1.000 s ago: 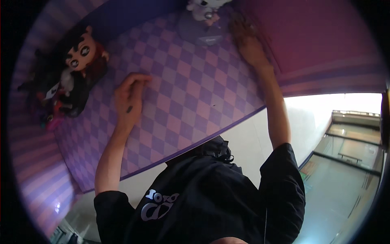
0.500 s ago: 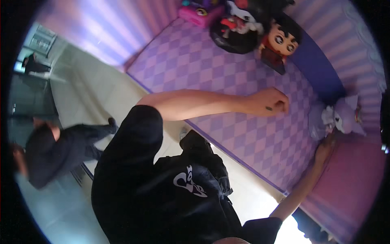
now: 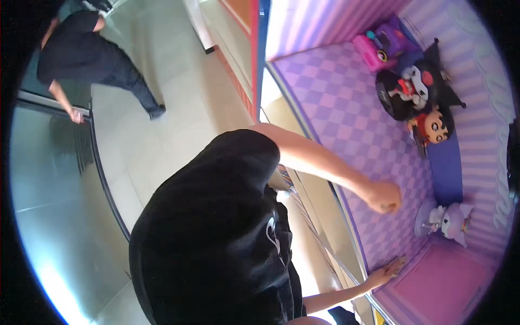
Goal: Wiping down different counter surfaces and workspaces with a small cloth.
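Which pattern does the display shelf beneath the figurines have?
The display shelf has purple and pink checks, best seen in the head view.

I'm seeing the doll (image 3: 436,129) sitting on the shelf (image 3: 346,103) between jester (image 3: 420,84) and cat (image 3: 452,221), another toy (image 3: 371,53) beside the jester, the left hand (image 3: 384,196) left of the cat.

Black-hooded figure (image 3: 427,81) is flanked by pink toy (image 3: 369,51) and black-haired figure (image 3: 436,128), backed by striped wall (image 3: 487,157). Purple item (image 3: 400,39) is seen just beside toy. Person (image 3: 81,54) in dark clothes is seen upper left, on pale floor (image 3: 181,81), near dark-edged glass panel (image 3: 49,179).
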Available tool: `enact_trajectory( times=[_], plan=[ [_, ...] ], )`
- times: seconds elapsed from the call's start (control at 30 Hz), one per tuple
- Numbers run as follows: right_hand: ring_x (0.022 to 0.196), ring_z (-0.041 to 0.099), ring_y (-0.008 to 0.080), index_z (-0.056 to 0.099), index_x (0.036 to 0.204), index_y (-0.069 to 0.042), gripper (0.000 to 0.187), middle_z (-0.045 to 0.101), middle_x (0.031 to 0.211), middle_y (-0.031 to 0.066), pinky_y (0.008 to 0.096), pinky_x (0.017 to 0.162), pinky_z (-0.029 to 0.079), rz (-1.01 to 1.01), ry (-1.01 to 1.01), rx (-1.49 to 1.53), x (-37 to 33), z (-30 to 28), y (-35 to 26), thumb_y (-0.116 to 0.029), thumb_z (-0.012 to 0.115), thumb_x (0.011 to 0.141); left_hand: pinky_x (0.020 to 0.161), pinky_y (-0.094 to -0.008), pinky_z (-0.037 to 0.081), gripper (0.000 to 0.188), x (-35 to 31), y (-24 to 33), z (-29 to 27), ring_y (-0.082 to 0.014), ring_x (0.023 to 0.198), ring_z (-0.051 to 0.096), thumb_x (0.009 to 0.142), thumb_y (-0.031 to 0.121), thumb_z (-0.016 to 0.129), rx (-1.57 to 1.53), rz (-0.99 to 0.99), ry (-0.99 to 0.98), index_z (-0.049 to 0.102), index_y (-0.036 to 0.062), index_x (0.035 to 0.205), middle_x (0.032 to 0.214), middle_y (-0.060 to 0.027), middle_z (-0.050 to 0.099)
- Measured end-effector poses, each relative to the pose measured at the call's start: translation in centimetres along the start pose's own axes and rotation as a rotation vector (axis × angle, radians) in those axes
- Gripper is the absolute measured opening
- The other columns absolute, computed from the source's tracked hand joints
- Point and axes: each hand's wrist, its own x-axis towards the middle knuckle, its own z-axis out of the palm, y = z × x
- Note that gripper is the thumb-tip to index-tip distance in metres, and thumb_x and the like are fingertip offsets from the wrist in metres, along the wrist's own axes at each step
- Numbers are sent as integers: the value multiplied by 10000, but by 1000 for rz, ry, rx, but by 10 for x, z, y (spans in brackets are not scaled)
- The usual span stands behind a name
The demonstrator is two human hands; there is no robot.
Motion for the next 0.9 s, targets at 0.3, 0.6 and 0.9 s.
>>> enact_trajectory(
  times=[0.3, 0.6, 0.9],
  plan=[
    [590, 575, 127, 650, 1609, -254, 516, 735, 1389, 86, 318, 482, 427, 188, 182, -294, -69, 20, -68, -147, 404, 1168, 732, -304, 541, 232, -252, 152, -167, -159, 811, 677, 1169, 167, 564, -401, -538, 202, 775, 78, 1210, 1143, -96, 799],
    [1059, 753, 217, 703, 1502, -1, 519, 794, 1372, 150, 347, 835, 582, -560, -585, 835, -212, 79, -454, 98, 495, 1036, 1039, -304, 578, 193, -431, 182, -224, -182, 1117, 726, 1142, 116, 604, -554, -819, 919, 735, 18, 1243, 1192, -89, 764],
    [1265, 734, 332, 654, 1523, 42, 425, 733, 1475, 190, 415, 1114, 555, -906, -737, 1170, -256, 131, -658, 17, 522, 1119, 1047, -333, 558, 407, -415, 206, -282, -204, 1133, 690, 1188, 316, 569, -740, -797, 1256, 690, 27, 1447, 1293, -118, 750]
  ],
)
